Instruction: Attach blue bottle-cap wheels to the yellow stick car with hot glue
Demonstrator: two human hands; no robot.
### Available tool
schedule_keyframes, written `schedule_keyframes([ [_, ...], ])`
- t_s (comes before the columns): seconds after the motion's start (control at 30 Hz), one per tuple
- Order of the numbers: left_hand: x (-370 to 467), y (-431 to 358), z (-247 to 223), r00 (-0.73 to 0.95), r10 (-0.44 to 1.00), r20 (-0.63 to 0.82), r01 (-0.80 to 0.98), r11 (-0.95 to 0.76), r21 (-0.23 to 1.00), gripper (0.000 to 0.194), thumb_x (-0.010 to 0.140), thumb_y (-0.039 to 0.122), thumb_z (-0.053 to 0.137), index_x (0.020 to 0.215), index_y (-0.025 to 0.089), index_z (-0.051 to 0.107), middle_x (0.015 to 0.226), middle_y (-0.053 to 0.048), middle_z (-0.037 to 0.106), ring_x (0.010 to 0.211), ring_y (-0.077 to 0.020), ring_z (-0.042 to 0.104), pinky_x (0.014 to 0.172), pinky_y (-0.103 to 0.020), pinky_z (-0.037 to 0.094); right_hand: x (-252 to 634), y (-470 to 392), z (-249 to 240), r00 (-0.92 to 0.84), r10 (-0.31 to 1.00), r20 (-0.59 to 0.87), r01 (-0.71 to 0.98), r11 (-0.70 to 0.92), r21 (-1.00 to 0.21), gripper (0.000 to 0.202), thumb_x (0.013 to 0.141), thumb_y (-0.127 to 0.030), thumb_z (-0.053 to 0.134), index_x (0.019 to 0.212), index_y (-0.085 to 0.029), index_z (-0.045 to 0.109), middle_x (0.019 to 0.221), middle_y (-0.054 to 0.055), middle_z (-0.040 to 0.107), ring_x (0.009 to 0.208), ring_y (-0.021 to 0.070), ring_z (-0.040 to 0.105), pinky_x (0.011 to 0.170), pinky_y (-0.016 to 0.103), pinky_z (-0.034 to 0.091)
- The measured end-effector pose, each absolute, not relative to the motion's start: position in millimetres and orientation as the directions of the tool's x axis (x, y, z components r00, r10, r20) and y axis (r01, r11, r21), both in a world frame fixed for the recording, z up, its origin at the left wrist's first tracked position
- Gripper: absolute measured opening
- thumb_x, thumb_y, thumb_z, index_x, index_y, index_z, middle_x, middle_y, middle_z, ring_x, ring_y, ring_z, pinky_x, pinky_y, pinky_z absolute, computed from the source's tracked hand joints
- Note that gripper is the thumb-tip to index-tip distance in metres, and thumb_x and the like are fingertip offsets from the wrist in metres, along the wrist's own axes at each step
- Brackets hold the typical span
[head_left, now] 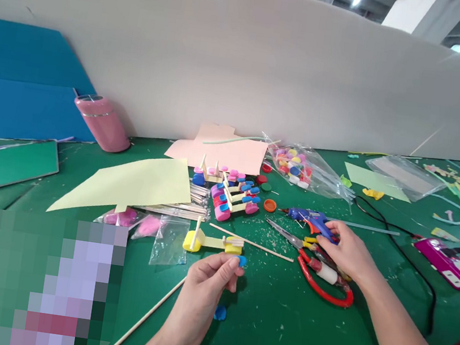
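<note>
My left hand (210,278) pinches a small blue piece (242,261) between thumb and fingertips. Just beyond it stands a toy vehicle (214,243) made of yellow caps and pale wooden sticks. Another blue piece (220,312) lies on the table below my left hand. My right hand (349,251) closes on the handle of a blue glue gun (311,218), whose nozzle points left. Red-handled scissors (323,271) and a yellow-and-red handled tool lie beneath and beside my right hand, partly covered by it. Several similar toys (235,199) with pink, red and blue caps are grouped farther back.
Pale yellow foam sheet (125,183) and pink sheet (216,150) lie behind. A bag of colored caps (294,167) sits at the back. A pink bottle (104,123) leans left. The glue gun's cord runs near a purple power strip (450,264). Wooden dowels (145,317) lie in front.
</note>
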State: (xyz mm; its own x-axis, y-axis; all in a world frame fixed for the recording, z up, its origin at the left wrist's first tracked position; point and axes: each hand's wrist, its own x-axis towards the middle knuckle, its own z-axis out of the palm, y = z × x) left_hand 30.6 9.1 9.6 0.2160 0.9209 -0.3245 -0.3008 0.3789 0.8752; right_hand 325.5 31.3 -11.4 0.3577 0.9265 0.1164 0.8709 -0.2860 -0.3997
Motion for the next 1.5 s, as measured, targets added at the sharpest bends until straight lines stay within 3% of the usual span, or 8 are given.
schedule_keyframes([
  [0.2, 29.9, 8.8, 4.2, 0.215, 0.916, -0.338, -0.282, 0.390, 0.877, 0.019, 0.071, 0.034, 0.065, 0.066, 0.016, 0.067, 0.057, -0.001, 0.058, 0.055, -0.0097, 0.044, 0.056, -0.021, 0.036, 324.8, 37.2, -15.0, 0.395, 0.918, 0.043, 0.857, -0.351, -0.376, 0.025, 0.070, -0.038, 0.052, 0.085, -0.020, 0.062, 0.067, 0.005, 0.066, 0.059, 0.0237, 0.060, 0.050, 0.029, 0.040],
  [0.43, 34.2, 9.7, 7.6, 0.245, 0.880, -0.406, -0.464, 0.475, 0.748, 0.019, 0.066, 0.032, 0.069, 0.061, 0.014, 0.067, 0.054, -0.001, 0.056, 0.050, -0.0079, 0.041, 0.052, -0.020, 0.034, 329.0, 27.2, -8.6, 0.382, 0.921, 0.069, 0.787, -0.286, -0.547, 0.023, 0.075, -0.041, 0.049, 0.083, -0.021, 0.058, 0.072, 0.004, 0.065, 0.064, 0.0218, 0.061, 0.056, 0.029, 0.045],
  [0.57, 31.7, 7.3, 12.9, 0.273, 0.854, -0.444, -0.409, 0.520, 0.750, 0.022, 0.067, 0.033, 0.068, 0.058, 0.013, 0.066, 0.053, -0.001, 0.055, 0.050, -0.0081, 0.041, 0.051, -0.020, 0.032, 320.6, 14.4, 6.3, 0.202, 0.978, -0.056, 0.318, -0.120, -0.941, 0.018, 0.078, -0.038, 0.056, 0.085, -0.022, 0.053, 0.064, 0.003, 0.057, 0.064, 0.0193, 0.059, 0.055, 0.026, 0.047],
  [0.73, 20.7, 4.1, 9.2, 0.295, 0.833, -0.469, -0.357, 0.551, 0.754, 0.023, 0.070, 0.033, 0.066, 0.059, 0.013, 0.064, 0.053, -0.001, 0.055, 0.049, -0.0076, 0.039, 0.051, -0.020, 0.030, 287.3, 4.3, 24.0, 0.107, 0.965, -0.240, -0.021, -0.239, -0.971, 0.022, 0.079, -0.043, 0.054, 0.084, -0.022, 0.054, 0.062, 0.002, 0.050, 0.049, 0.0140, 0.047, 0.039, 0.024, 0.040],
  [1.03, 4.5, 2.8, 6.3, 0.267, 0.857, -0.441, -0.501, 0.514, 0.696, 0.020, 0.070, 0.035, 0.066, 0.066, 0.016, 0.063, 0.059, -0.002, 0.061, 0.051, -0.0105, 0.045, 0.053, -0.024, 0.035, 269.9, 11.2, 25.4, -0.168, 0.986, -0.019, 0.417, 0.054, -0.907, 0.012, 0.083, -0.034, 0.051, 0.079, -0.023, 0.053, 0.065, 0.001, 0.056, 0.056, 0.0153, 0.053, 0.050, 0.026, 0.048],
  [1.17, 3.7, 2.5, 6.1, 0.256, 0.843, -0.473, -0.476, 0.535, 0.697, 0.022, 0.064, 0.036, 0.071, 0.061, 0.016, 0.061, 0.057, -0.002, 0.061, 0.049, -0.0104, 0.046, 0.051, -0.024, 0.035, 267.5, 13.8, 21.3, -0.225, 0.974, 0.018, 0.496, 0.130, -0.859, 0.013, 0.084, -0.034, 0.050, 0.094, -0.026, 0.053, 0.063, -0.001, 0.055, 0.053, 0.0148, 0.055, 0.047, 0.024, 0.051],
  [1.37, 2.7, 4.7, 1.4, 0.273, 0.827, -0.491, -0.468, 0.560, 0.683, 0.021, 0.060, 0.034, 0.074, 0.059, 0.016, 0.064, 0.051, -0.002, 0.059, 0.044, -0.0091, 0.044, 0.047, -0.023, 0.035, 274.3, 7.7, 7.0, -0.247, 0.969, 0.021, 0.602, 0.171, -0.780, 0.008, 0.082, -0.032, 0.052, 0.082, -0.025, 0.055, 0.062, 0.000, 0.056, 0.049, 0.0139, 0.056, 0.042, 0.021, 0.051],
  [1.5, 1.3, 6.6, 1.1, 0.263, 0.839, -0.477, -0.463, 0.543, 0.701, 0.021, 0.062, 0.035, 0.073, 0.058, 0.015, 0.066, 0.053, -0.002, 0.060, 0.045, -0.0092, 0.046, 0.048, -0.023, 0.034, 276.3, 4.1, -0.2, -0.235, 0.971, 0.043, 0.664, 0.193, -0.722, 0.015, 0.082, -0.032, 0.052, 0.095, -0.025, 0.055, 0.066, 0.001, 0.057, 0.052, 0.0151, 0.058, 0.044, 0.022, 0.053],
])
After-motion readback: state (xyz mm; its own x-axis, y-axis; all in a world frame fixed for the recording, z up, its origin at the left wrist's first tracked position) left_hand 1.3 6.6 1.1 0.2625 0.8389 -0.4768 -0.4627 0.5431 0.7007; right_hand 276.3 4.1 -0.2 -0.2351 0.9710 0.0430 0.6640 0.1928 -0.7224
